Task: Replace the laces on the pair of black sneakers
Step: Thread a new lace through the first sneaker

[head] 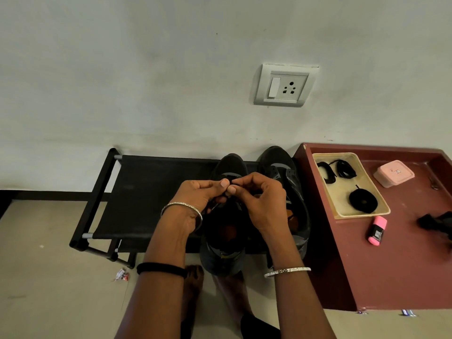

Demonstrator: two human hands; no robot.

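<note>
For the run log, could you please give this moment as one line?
left hand, right hand: pinch lace over sneaker | spare laces: in tray

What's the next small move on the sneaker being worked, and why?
Probably draw the lace through the eyelet and snug it: the left hand and right hand both pinch it above the sneaker. I cannot tell whether it is going in or coming out.
</note>
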